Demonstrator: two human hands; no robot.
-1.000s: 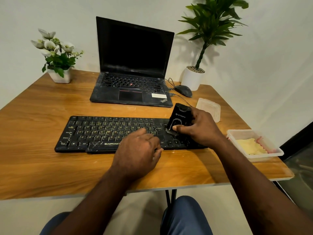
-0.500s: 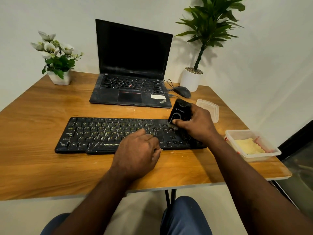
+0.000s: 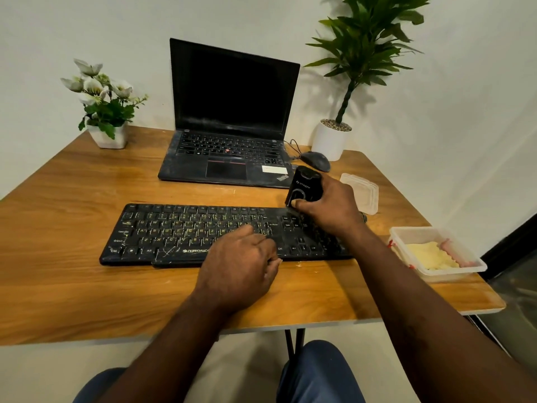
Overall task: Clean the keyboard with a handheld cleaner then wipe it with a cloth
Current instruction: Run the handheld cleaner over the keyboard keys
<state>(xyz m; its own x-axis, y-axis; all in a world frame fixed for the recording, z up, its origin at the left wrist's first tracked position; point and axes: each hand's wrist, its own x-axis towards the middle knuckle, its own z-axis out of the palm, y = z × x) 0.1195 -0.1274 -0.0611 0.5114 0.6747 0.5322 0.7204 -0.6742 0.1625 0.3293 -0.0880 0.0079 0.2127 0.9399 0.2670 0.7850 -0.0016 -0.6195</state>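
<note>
Right hand [image 3: 331,207] has the handheld cleaner [image 3: 305,184] down on the keyboard [image 3: 180,231], up at its far edge towards the right!
Fingers wrapped round the black cleaner, thumb across its front, the body tilted away towards the laptop [image 3: 232,158]. The left hand [image 3: 241,263] sits on the keyboard's near edge, fingers curled, thumb at the front rim; whether it truly grips, I can't tell. The keyboard lies flat mid-table [image 3: 58,228]. Over at the right edge, the yellow cloth [image 3: 427,254] waits in a clear plastic tub [image 3: 406,232], its lid [image 3: 363,190] just beyond the right hand.
</note>
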